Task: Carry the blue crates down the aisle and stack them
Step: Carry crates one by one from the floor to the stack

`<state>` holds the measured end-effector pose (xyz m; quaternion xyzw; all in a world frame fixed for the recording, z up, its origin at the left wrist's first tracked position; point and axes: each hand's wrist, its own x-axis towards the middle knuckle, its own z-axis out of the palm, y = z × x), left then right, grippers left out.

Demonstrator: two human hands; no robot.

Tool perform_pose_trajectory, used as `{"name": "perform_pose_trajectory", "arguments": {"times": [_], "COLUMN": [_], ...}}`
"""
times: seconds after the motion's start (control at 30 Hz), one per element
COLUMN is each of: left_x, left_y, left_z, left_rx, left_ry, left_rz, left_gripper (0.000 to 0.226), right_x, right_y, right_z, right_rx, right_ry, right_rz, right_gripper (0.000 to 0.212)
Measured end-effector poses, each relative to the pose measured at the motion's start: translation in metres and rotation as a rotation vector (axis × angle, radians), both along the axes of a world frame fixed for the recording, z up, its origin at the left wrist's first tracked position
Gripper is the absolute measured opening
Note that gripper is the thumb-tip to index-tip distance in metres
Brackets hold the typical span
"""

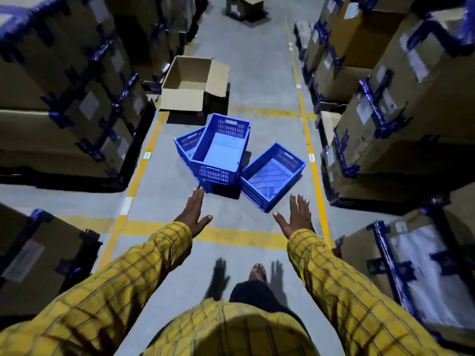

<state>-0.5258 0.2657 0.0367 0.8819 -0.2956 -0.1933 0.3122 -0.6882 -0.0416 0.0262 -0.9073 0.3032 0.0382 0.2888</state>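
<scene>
The lower blue plastic crate (185,145) is mostly covered by the skewed blue perforated crate (220,150) sitting on it. The taped brown cardboard cartons (64,98) along both sides are motion-blurred, their labels unreadable. The far open cardboard box (244,6) is cut off by the top edge.

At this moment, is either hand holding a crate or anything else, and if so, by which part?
Nothing is held. The left hand and right hand are both open with fingers spread, reaching toward the blue crates on the floor.

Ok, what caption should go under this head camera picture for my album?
Both hands, left and right, reach open toward three blue crates on the warehouse aisle floor.
</scene>
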Motion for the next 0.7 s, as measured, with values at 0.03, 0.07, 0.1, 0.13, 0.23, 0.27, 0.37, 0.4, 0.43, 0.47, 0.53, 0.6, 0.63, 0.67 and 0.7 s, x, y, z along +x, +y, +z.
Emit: {"name": "perform_pose_trajectory", "arguments": {"times": [0.03, 0.07, 0.1, 0.13, 0.23, 0.27, 0.37, 0.4, 0.43, 0.47, 0.53, 0.6, 0.63, 0.67, 0.7], "left_x": [0.015, 0.031, 0.042, 0.058, 0.105, 0.115, 0.148, 0.159, 0.168, 0.182, 0.211, 0.239, 0.258, 0.274, 0.292], "left_y": [-0.017, -0.033, -0.045, -0.061, -0.104, -0.114, -0.144, -0.153, -0.160, -0.168, -0.181, -0.192, -0.200, -0.206, -0.213], "left_z": [0.000, 0.002, 0.004, 0.005, 0.007, 0.007, 0.001, -0.004, -0.007, -0.014, -0.029, -0.042, -0.050, -0.058, -0.065], "left_rx": [0.008, 0.014, 0.018, 0.022, 0.011, 0.004, -0.015, -0.022, -0.024, -0.026, -0.029, -0.027, -0.028, -0.031, -0.030], "left_ry": [0.026, 0.056, 0.067, 0.069, 0.078, 0.080, 0.134, 0.150, 0.163, 0.178, 0.205, 0.226, 0.240, 0.255, 0.264], "left_rz": [0.036, 0.064, 0.072, 0.082, 0.127, 0.142, 0.202, 0.224, 0.235, 0.249, 0.263, 0.269, 0.278, 0.296, 0.315], "left_gripper": [0.087, 0.088, 0.088, 0.088, 0.090, 0.091, 0.091, 0.090, 0.090, 0.090, 0.090, 0.091, 0.092, 0.092, 0.091], "right_x": [0.025, 0.050, 0.072, 0.096, 0.163, 0.181, 0.242, 0.263, 0.281, 0.304, 0.347, 0.386, 0.408, 0.427, 0.447], "right_y": [-0.018, -0.036, -0.049, -0.065, -0.107, -0.116, -0.141, -0.149, -0.155, -0.162, -0.174, -0.183, -0.190, -0.194, -0.198], "right_z": [0.004, 0.009, 0.014, 0.019, 0.030, 0.033, 0.038, 0.038, 0.037, 0.035, 0.028, 0.017, 0.011, 0.004, -0.003], "right_rx": [0.002, 0.002, -0.005, -0.014, -0.045, -0.053, -0.059, -0.067, -0.077, -0.081, -0.086, -0.103, -0.103, -0.098, -0.103], "right_ry": [0.004, 0.008, 0.008, 0.004, -0.008, -0.009, 0.003, 0.006, 0.006, 0.008, 0.002, 0.003, 0.014, 0.027, 0.039], "right_rz": [0.021, 0.046, 0.074, 0.102, 0.159, 0.170, 0.221, 0.240, 0.259, 0.278, 0.311, 0.336, 0.347, 0.355, 0.372], "right_gripper": [0.090, 0.090, 0.090, 0.090, 0.091, 0.091, 0.091, 0.091, 0.091, 0.091, 0.090, 0.089, 0.089, 0.089, 0.089]}}
